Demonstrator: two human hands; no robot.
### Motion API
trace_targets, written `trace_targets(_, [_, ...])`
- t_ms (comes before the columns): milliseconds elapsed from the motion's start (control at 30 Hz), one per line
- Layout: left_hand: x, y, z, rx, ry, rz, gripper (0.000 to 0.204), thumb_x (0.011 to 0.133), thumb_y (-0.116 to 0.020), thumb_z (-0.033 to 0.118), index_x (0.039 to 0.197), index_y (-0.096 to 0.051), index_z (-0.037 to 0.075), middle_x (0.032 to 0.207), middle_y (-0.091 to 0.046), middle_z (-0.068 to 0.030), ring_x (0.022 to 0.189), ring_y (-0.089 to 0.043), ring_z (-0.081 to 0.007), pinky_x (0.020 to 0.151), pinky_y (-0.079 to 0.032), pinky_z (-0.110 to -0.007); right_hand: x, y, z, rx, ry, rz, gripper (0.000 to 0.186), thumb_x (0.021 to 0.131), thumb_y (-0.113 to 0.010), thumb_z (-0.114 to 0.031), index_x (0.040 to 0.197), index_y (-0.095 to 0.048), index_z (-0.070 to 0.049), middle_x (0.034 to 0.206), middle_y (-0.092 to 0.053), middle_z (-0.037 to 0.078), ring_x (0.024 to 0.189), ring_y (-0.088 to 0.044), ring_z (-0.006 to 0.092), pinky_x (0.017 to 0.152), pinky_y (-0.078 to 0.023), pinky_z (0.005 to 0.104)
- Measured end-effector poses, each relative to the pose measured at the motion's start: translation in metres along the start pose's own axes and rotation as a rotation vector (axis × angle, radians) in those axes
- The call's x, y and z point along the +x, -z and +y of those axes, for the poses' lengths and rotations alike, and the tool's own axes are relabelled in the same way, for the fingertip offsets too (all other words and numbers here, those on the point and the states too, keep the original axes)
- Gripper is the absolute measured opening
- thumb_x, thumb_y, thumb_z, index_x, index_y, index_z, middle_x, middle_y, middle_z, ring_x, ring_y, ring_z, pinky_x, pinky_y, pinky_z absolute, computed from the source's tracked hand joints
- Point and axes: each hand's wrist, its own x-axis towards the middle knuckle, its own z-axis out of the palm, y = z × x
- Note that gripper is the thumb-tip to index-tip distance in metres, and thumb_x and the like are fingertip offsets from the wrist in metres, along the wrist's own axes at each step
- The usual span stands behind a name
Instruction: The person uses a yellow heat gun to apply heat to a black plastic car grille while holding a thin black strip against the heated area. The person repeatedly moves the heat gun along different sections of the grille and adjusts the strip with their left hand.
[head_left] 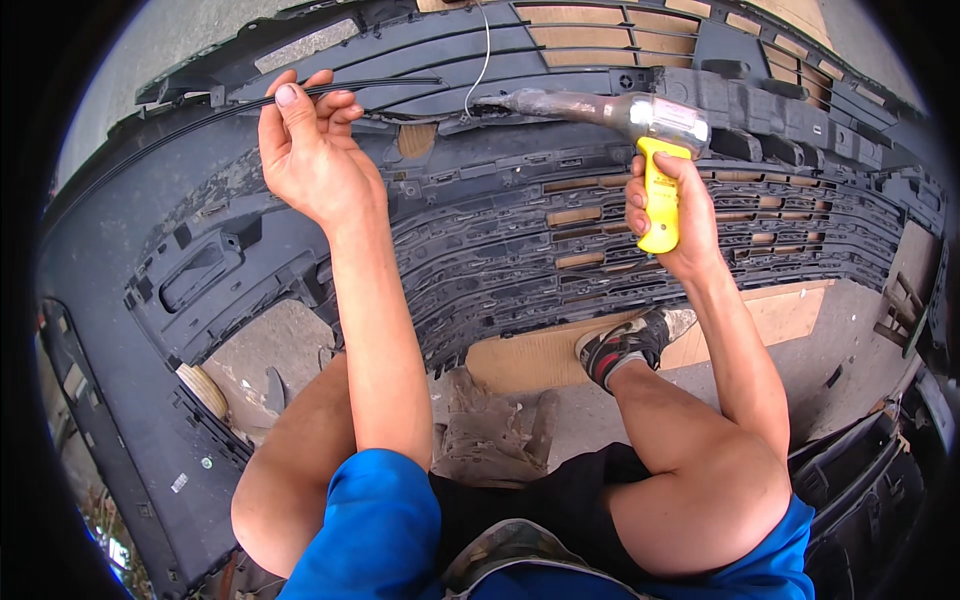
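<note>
My left hand (322,165), raised at the upper left, pinches a thin black plastic rod (400,82). The rod runs out past my fingers to the right and trails away in a curve to the left. In my right hand (688,215) is a hot air gun (660,190), its yellow handle gripped by my wrapped fingers. Its metal barrel and narrow, dark-stained nozzle (540,102) point left, with the tip close over a large black plastic car bumper (480,190). Whether the nozzle touches the bumper I cannot tell.
Cardboard (530,362) lies under the bumper's slatted grille. My shoe (630,345) stands by the grille's near edge. A thin pale wire (487,50) crosses the bumper near the nozzle. A tape roll (202,390) sits at the left; more dark parts (870,480) are at the lower right.
</note>
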Motion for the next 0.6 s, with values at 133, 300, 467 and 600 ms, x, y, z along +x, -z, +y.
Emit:
trace_targets(133, [0.002, 0.001, 0.000, 0.005, -0.017, -0.007, 0.024, 0.102, -0.054, 0.018, 0.112, -0.057, -0.004, 0.096, -0.067, -0.0176, 0.070, -0.062, -0.0166, 0.060, -0.052, -0.027, 0.001, -0.005, 0.002, -0.022, 0.001, 0.036, 0.026, 0.095, -0.051, -0.028, 0.096, -0.054, -0.002, 0.067, -0.053, 0.007, 0.049, -0.049, 0.0155, 0.047, -0.042, 0.0270])
trace_targets(300, [0.003, 0.001, 0.001, -0.004, -0.018, -0.003, 0.024, 0.102, -0.054, 0.018, 0.113, -0.056, -0.004, 0.096, -0.067, -0.0174, 0.070, -0.062, -0.0164, 0.060, -0.052, -0.027, -0.002, 0.000, 0.000, -0.014, 0.014, 0.059, 0.027, 0.095, -0.052, -0.028, 0.096, -0.054, -0.001, 0.067, -0.053, 0.007, 0.051, -0.049, 0.0150, 0.048, -0.043, 0.0266])
trace_targets(467, [-0.001, -0.001, 0.002, 0.013, 0.000, 0.019, 0.022, 0.102, -0.053, 0.016, 0.114, -0.056, -0.003, 0.099, -0.066, -0.0183, 0.072, -0.061, -0.0171, 0.064, -0.050, -0.028, -0.005, 0.009, -0.005, 0.052, 0.042, 0.070, 0.028, 0.096, -0.051, -0.029, 0.097, -0.055, -0.002, 0.067, -0.053, 0.007, 0.052, -0.049, 0.0150, 0.048, -0.043, 0.0266])
trace_targets(600, [0.000, -0.001, 0.002, 0.008, -0.003, 0.015, 0.022, 0.102, -0.054, 0.015, 0.113, -0.057, -0.003, 0.098, -0.067, -0.0180, 0.072, -0.061, -0.0171, 0.063, -0.050, -0.028, -0.004, 0.010, -0.006, 0.058, 0.039, 0.056, 0.027, 0.095, -0.051, -0.029, 0.096, -0.055, -0.002, 0.067, -0.053, 0.007, 0.052, -0.048, 0.0153, 0.049, -0.043, 0.0267])
